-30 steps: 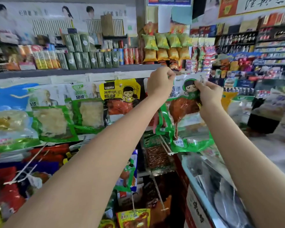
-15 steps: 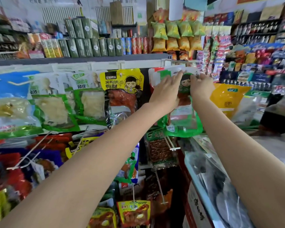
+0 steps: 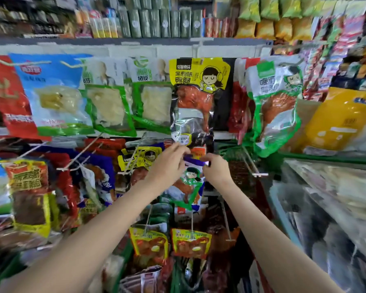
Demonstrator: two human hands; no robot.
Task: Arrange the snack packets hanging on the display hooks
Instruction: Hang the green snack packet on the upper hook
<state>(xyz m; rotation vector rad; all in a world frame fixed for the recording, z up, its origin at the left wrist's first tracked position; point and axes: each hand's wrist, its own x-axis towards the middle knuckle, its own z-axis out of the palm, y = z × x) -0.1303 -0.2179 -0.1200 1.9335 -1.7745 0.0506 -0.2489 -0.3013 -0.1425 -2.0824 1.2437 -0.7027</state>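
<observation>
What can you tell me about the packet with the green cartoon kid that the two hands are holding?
The green-edged packet is shiny plastic with a purple top strip, a cartoon figure in green, and a clear window showing a reddish-brown piece of meat. It hangs roughly upright in the second row, just under the yellow-topped packet. The left hand and right hand each pinch a top corner. Other packets crowd behind it. Whether it sits on a hook cannot be seen.

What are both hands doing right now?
Left hand: pinching the top edge of the green-bordered snack packet.
Right hand: pinching the same packet's top edge.
</observation>
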